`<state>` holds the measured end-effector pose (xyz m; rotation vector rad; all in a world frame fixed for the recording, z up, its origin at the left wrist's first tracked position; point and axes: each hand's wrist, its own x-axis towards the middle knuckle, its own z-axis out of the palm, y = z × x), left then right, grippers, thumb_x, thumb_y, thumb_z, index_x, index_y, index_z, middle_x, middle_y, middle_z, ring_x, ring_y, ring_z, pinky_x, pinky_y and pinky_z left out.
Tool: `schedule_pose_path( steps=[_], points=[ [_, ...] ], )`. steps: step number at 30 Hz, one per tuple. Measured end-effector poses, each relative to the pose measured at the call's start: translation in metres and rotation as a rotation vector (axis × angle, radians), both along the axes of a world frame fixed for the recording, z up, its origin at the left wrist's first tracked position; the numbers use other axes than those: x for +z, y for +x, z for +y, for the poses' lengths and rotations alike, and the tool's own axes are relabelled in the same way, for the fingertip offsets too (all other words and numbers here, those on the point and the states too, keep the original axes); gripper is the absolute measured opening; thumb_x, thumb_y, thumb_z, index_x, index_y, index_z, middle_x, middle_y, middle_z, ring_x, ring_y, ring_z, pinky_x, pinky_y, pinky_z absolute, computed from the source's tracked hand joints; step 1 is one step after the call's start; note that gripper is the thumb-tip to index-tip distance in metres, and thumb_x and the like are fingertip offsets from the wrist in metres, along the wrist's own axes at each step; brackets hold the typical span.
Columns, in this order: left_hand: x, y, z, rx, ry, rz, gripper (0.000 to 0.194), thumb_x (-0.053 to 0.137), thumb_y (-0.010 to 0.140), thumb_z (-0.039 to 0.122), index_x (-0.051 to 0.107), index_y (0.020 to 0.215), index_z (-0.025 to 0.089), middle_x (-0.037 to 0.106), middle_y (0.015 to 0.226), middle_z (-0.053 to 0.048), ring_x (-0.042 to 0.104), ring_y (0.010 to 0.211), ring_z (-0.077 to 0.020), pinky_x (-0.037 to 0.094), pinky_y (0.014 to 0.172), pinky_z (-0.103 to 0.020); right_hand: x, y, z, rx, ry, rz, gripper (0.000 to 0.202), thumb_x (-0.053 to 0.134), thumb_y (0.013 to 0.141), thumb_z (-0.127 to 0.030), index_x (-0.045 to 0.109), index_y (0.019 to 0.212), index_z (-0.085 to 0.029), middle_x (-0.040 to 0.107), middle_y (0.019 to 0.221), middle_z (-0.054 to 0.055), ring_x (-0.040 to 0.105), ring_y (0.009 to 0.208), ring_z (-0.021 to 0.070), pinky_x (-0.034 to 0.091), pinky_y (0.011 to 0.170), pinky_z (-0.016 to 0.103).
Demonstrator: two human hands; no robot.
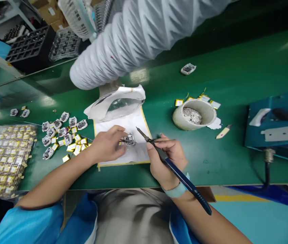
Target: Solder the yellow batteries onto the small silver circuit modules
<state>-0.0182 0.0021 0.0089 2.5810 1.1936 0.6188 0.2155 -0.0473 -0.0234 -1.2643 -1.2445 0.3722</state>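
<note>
My right hand (168,159) is closed round a soldering iron (168,162), its bare tip pointing up and left above a white sheet (138,154). On that sheet lies a small device housing (130,139) with its inside showing. My left hand (109,144) is beside the housing with bent fingers, holding what look like dark tweezers (122,140) whose thin end reaches over the housing. Most of the tweezers is hidden by the fingers. The iron's tip is apart from the housing, a little up and to the right of it.
Left of the sheet lie several housings (63,132) and yellow-edged battery cells (77,149), with a filled tray (5,159) beyond. A fume duct (133,44) hangs overhead above a white hood (118,101). A round pot (181,123) and a blue soldering station (273,118) stand right.
</note>
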Motion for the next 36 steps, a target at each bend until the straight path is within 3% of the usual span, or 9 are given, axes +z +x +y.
schedule_pose_path(
  steps=[6, 11, 15, 17, 20, 23, 27, 32, 36],
  points=[
    [0.004, -0.006, -0.019, 0.027, 0.030, 0.146, 0.032, 0.080, 0.093, 0.040, 0.076, 0.122, 0.027, 0.078, 0.128, -0.006, 0.081, 0.092, -0.0185, 0.055, 0.061, -0.026, -0.008, 0.009, -0.003, 0.028, 0.036, 0.017, 0.021, 0.091, 0.093, -0.033, 0.072, 0.090, -0.024, 0.077, 0.082, -0.001, 0.080, 0.074, 0.0219, 0.070, 0.106, 0.055],
    [0.029, -0.099, -0.005, 0.139, 0.140, -0.075, 0.035, 0.078, 0.092, 0.029, 0.072, 0.126, 0.024, 0.079, 0.122, -0.009, 0.080, 0.110, -0.0203, 0.064, 0.087, -0.028, -0.019, 0.012, -0.005, 0.042, 0.024, 0.073, 0.028, 0.095, 0.087, -0.037, 0.069, 0.087, -0.026, 0.079, 0.084, 0.003, 0.082, 0.080, 0.0283, 0.069, 0.108, 0.060],
    [0.038, -0.172, 0.037, 0.572, 0.139, 0.058, 0.027, 0.078, 0.088, 0.028, 0.076, 0.114, 0.020, 0.081, 0.116, -0.010, 0.081, 0.107, -0.0247, 0.066, 0.096, -0.037, -0.021, 0.013, -0.007, 0.061, -0.030, 0.079, 0.032, 0.096, 0.086, -0.040, 0.068, 0.085, -0.026, 0.080, 0.082, 0.003, 0.082, 0.079, 0.0285, 0.068, 0.110, 0.061],
    [0.039, -0.183, 0.053, 0.674, 0.057, 0.157, 0.034, 0.080, 0.089, 0.034, 0.078, 0.120, 0.019, 0.079, 0.137, -0.015, 0.079, 0.124, -0.0303, 0.065, 0.107, -0.044, -0.020, 0.014, -0.007, 0.100, -0.058, 0.080, 0.034, 0.096, 0.087, -0.041, 0.066, 0.085, -0.025, 0.079, 0.080, 0.001, 0.082, 0.077, 0.0263, 0.067, 0.111, 0.061],
    [0.036, -0.166, 0.065, 0.477, -0.117, 0.226, 0.035, 0.078, 0.095, 0.039, 0.080, 0.125, 0.023, 0.066, 0.165, -0.012, 0.075, 0.139, -0.0293, 0.062, 0.116, -0.042, -0.018, 0.012, -0.005, 0.094, -0.054, 0.057, 0.035, 0.095, 0.088, -0.042, 0.066, 0.085, -0.024, 0.079, 0.081, 0.002, 0.082, 0.076, 0.0264, 0.068, 0.108, 0.060],
    [0.032, -0.136, 0.073, 0.285, -0.237, 0.268, 0.029, 0.075, 0.093, 0.031, 0.081, 0.122, 0.025, 0.072, 0.159, -0.007, 0.078, 0.131, -0.0253, 0.064, 0.108, -0.035, -0.018, 0.009, -0.003, 0.031, -0.008, 0.012, 0.033, 0.093, 0.090, -0.043, 0.067, 0.083, -0.024, 0.079, 0.080, 0.003, 0.083, 0.076, 0.0294, 0.070, 0.101, 0.061],
    [0.028, -0.124, 0.073, 0.355, -0.214, 0.289, 0.030, 0.077, 0.085, 0.025, 0.078, 0.115, 0.021, 0.080, 0.129, -0.009, 0.080, 0.112, -0.0256, 0.064, 0.096, -0.035, -0.018, 0.006, -0.003, 0.021, 0.020, 0.018, 0.032, 0.094, 0.089, -0.043, 0.069, 0.084, -0.024, 0.079, 0.080, 0.003, 0.082, 0.077, 0.0292, 0.070, 0.102, 0.061],
    [0.028, -0.124, 0.020, 0.344, -0.070, 0.080, 0.022, 0.077, 0.087, 0.027, 0.070, 0.107, 0.021, 0.077, 0.114, -0.007, 0.076, 0.105, -0.0224, 0.062, 0.093, -0.035, -0.007, 0.002, -0.004, 0.041, 0.043, 0.004, 0.026, 0.088, 0.096, -0.039, 0.069, 0.089, -0.024, 0.077, 0.082, 0.000, 0.080, 0.076, 0.0222, 0.070, 0.106, 0.056],
    [0.027, -0.074, -0.025, 0.219, -0.164, 0.040, 0.025, 0.079, 0.088, 0.023, 0.069, 0.112, 0.024, 0.075, 0.127, -0.006, 0.077, 0.114, -0.0203, 0.061, 0.086, -0.029, 0.000, 0.000, -0.002, 0.048, 0.042, -0.009, 0.022, 0.085, 0.098, -0.036, 0.067, 0.092, -0.025, 0.076, 0.083, -0.003, 0.079, 0.075, 0.0193, 0.070, 0.107, 0.055]
  ],
)
